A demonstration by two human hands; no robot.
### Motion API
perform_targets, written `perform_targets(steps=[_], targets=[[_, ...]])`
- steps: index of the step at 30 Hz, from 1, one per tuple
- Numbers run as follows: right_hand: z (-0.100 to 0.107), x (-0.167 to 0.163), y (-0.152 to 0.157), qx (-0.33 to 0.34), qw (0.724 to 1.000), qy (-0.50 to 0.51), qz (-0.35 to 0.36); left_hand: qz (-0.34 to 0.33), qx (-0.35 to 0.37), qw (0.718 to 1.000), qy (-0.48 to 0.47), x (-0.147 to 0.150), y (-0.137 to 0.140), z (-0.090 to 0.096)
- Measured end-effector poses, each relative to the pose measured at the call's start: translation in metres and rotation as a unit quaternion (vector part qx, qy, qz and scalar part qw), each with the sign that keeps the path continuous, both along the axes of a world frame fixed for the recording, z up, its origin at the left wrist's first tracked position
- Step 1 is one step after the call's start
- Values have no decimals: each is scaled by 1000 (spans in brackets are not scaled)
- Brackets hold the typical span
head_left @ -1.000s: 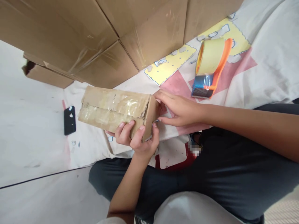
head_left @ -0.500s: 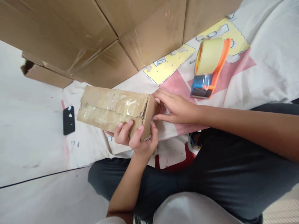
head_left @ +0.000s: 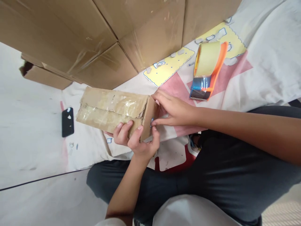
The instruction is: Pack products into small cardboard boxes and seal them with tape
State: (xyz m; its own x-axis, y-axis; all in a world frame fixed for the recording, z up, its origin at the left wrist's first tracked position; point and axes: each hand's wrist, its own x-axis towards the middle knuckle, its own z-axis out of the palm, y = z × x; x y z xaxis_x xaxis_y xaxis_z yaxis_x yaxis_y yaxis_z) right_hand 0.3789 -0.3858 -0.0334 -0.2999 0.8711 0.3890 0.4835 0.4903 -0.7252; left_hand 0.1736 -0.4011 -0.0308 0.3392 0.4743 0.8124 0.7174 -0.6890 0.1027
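A long brown cardboard box (head_left: 113, 105) is held tilted above the cloth, with shiny clear tape over its seam. My left hand (head_left: 136, 136) grips it from the near side, its fingers on the taped face and its thumb at the right end. At that same end is my right hand (head_left: 174, 108), its fingers curled over the far corner and partly hidden. Its thumb presses on a small white sticker (head_left: 152, 121) with a blue edge on the end face.
Large taped cartons (head_left: 150, 34) stand along the back. An orange tape dispenser (head_left: 207, 70) with a tape roll lies at the right, near a yellow sheet (head_left: 168, 69) with torn paper bits. A black phone (head_left: 67, 122) lies at the left on the white cloth (head_left: 89, 150).
My right thumb has moved slightly down and left along the box's end face, where the small sticker now shows more. Both hands keep their hold, and the view has shifted slightly.
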Motion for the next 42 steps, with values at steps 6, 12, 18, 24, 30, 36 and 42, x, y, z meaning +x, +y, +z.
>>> perform_targets(steps=[6,12,18,24,30,36,42], targets=[[3,-3,3,-38,999,-26,-22,3,-6,1000,-3,0,1,0],[5,-2,3,-36,998,-32,-34,-8,-8,1000,-24,1,1,-2],[7,-1,0,-51,998,-15,-24,-18,-7,999,-29,2,2,-2],[-2,-10,-8,-63,994,78,-35,-13,7,1000,-15,-1,3,-1],[-8,-21,-17,-106,979,169,-52,-3,0,1000,0,-3,3,-1],[-11,-29,-25,-180,953,231,-83,-25,-6,1000,1,-3,4,0],[-11,-28,-23,-172,954,236,-71,-8,12,1000,6,-3,4,0]])
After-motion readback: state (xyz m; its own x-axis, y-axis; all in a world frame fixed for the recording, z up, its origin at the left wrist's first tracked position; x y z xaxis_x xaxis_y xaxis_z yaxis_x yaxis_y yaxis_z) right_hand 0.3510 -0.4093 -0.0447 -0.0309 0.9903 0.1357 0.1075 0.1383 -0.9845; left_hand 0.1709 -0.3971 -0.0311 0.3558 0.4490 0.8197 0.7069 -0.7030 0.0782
